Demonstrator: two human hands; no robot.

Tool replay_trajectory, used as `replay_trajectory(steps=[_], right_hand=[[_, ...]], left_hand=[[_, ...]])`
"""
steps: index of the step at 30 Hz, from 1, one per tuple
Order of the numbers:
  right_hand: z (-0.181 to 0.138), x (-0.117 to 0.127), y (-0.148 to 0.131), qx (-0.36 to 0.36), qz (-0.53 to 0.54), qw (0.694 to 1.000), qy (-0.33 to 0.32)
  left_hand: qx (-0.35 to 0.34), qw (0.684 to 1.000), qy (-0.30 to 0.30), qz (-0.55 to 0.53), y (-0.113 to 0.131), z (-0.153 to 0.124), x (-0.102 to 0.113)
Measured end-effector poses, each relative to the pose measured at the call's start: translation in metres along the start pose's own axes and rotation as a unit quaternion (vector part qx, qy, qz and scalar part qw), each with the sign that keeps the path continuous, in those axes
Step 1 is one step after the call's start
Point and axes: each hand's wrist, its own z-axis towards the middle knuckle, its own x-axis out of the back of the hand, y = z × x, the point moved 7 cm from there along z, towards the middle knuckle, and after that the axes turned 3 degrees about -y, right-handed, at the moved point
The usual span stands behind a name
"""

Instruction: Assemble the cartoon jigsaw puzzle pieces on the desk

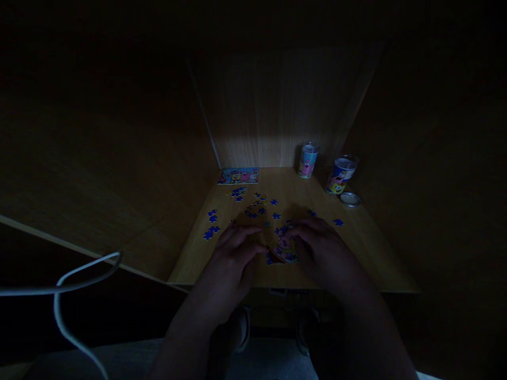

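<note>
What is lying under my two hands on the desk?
A partly joined puzzle cluster shows between the left hand and right hand. Anything beneath the palms is covered.

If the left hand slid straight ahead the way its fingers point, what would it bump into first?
Probably the joined-up patch of puzzle lying just past the left hand's fingertips, which point ahead and a bit rightward. The right hand rests on its other side. The picture is dark, so the fingertips may touch it already.

Both hands, left hand (233,253), right hand (322,250), touching joined puzzle pieces (283,250) (dim light)
</note>
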Motion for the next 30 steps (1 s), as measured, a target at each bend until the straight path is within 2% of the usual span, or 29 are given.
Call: replay_trajectory(steps=[6,10,15,19,25,30], right_hand=[[0.001,0.004,-0.003,-0.002,0.016,1.0,0.009],[-0.002,0.017,0.006,-0.05,0.022,0.995,0.081],[-0.008,0.028,0.018,-0.106,-0.003,0.983,0.147],[-0.008,0.026,0.02,-0.098,-0.016,0.986,0.136],[-0.003,0.017,0.015,-0.058,-0.018,0.994,0.088],[-0.002,0.014,0.011,-0.055,-0.022,0.996,0.073]], left_hand=[[0.003,1.0,0.003,0.018,-0.005,0.0,0.002],[0.006,1.0,0.014,0.016,-0.007,0.0,0.009],[-0.044,0.999,0.003,0.014,0.001,0.002,0.006],[-0.072,0.997,-0.011,0.012,0.006,0.004,-0.001],[-0.067,0.998,-0.01,0.014,0.0,0.004,-0.002],[-0.048,0.999,0.009,0.014,-0.007,0.002,-0.001]])
